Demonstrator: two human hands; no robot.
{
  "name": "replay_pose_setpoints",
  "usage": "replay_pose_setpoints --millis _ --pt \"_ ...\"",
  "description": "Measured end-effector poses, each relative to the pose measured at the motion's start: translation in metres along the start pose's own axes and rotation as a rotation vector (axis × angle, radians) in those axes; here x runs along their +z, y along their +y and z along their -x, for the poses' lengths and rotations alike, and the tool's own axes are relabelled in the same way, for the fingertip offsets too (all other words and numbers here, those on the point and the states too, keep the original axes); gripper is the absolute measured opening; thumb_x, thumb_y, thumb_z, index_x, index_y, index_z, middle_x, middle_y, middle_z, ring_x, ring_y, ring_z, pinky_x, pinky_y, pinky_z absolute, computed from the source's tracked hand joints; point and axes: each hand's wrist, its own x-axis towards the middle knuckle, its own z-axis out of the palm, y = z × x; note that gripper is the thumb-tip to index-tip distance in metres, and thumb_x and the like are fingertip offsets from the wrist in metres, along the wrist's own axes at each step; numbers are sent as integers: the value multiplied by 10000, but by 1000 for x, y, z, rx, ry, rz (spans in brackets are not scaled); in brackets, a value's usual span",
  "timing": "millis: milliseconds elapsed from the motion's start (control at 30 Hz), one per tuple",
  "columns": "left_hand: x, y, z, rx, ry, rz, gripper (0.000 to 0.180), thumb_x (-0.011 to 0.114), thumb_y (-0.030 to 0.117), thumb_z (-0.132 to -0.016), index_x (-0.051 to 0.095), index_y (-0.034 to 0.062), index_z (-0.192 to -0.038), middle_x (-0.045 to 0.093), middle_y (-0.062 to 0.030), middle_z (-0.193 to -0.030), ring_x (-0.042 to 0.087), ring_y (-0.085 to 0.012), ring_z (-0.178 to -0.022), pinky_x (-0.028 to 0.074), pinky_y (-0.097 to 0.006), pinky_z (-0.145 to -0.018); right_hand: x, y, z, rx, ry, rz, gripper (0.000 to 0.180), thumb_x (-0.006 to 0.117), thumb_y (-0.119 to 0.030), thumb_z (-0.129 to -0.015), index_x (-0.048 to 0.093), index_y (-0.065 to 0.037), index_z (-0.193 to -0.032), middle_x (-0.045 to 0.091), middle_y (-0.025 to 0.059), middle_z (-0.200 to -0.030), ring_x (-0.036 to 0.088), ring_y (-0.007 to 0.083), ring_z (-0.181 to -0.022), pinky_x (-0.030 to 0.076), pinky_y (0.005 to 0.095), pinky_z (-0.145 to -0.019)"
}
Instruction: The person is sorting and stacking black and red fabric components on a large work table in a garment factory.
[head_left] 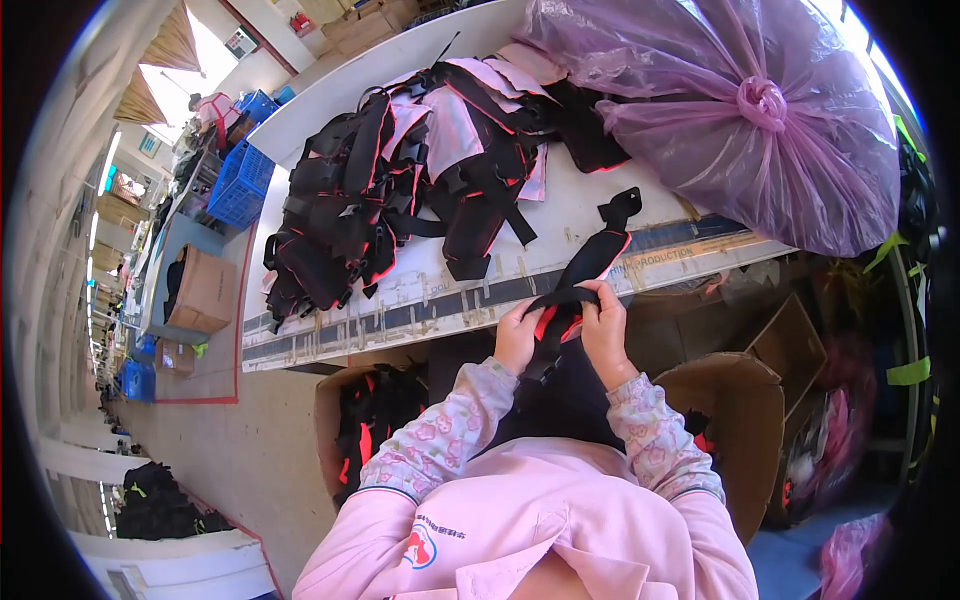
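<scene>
At the table's near edge, both my hands grip a black padded strap (594, 257) with red edging. My left hand (516, 338) is closed on a band of black webbing at its near end. The right hand (606, 335) pinches the same webbing a little to the right, so the band bows between the two. Red lining shows beneath the webbing, between my fingers. The strap's far end rests on the white tabletop, with a small tab at its tip. Beyond my left hand lies a heap of similar black straps (340, 172), some with pale pink pieces (452, 135).
A knotted, translucent purple plastic bag (760, 170) fills the table's right side. Under the table (390, 335) stand cardboard boxes (735, 385) on both sides of my lap, with black and red pieces in the left one. Blue crates (240, 185) and another carton (203, 290) are off left.
</scene>
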Motion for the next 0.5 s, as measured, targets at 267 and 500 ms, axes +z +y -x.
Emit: replay_pose_setpoints --millis 267,500 --pt "0 3 3 -398 -280 898 346 433 227 -966 517 -28 -1186 583 -132 -1199 551 -249 -1103 385 -400 -987 -17 13 -6 -255 108 342 136 629 -4 -788 532 -1 -883 565 152 -764 574 296 -702 466 352 -649" --pt "8 30 14 -557 -265 974 339 472 230 -941 559 -40 -1126 625 -123 -1115 591 -243 -1030 417 -376 -960 -20 31 9 301 -15 -145 100 618 -96 -853 552 -33 -894 598 44 -739 564 133 -625 464 278 -589"
